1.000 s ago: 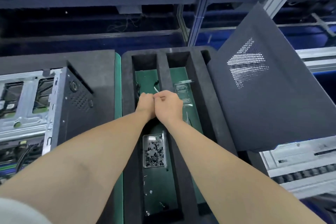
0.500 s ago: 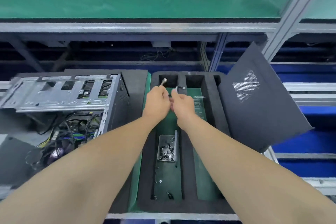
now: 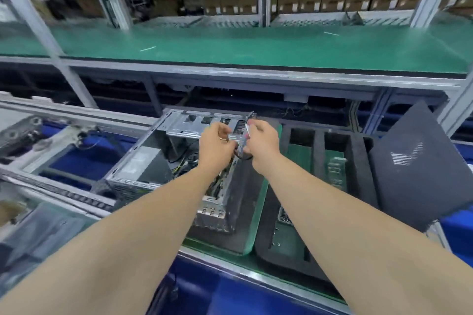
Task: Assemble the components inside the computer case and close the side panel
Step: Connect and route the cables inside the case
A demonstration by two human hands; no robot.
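The open computer case [image 3: 143, 161] lies on its side left of centre, its metal drive cage [image 3: 189, 123] at the far edge and wires inside. Both hands are held together above the case's right end. My left hand [image 3: 217, 147] pinches a small brass-coloured piece between its fingertips. My right hand [image 3: 262, 146] grips a small white-and-black connector [image 3: 247, 130], and a black cable loop [image 3: 246, 158] hangs under it. The dark side panel [image 3: 409, 169], with its mesh vent, leans at the far right.
A black foam tray [image 3: 318, 151] with long compartments lies between the case and the panel; a box of screws [image 3: 284, 215] peeks out beside my right forearm. A green-topped shelf [image 3: 256, 46] runs across behind. Conveyor rails [image 3: 64, 194] and blue bins are at the left.
Both hands have moved left from the foam tray to above the case, taking the small parts with them. My view has swung up and to the left.
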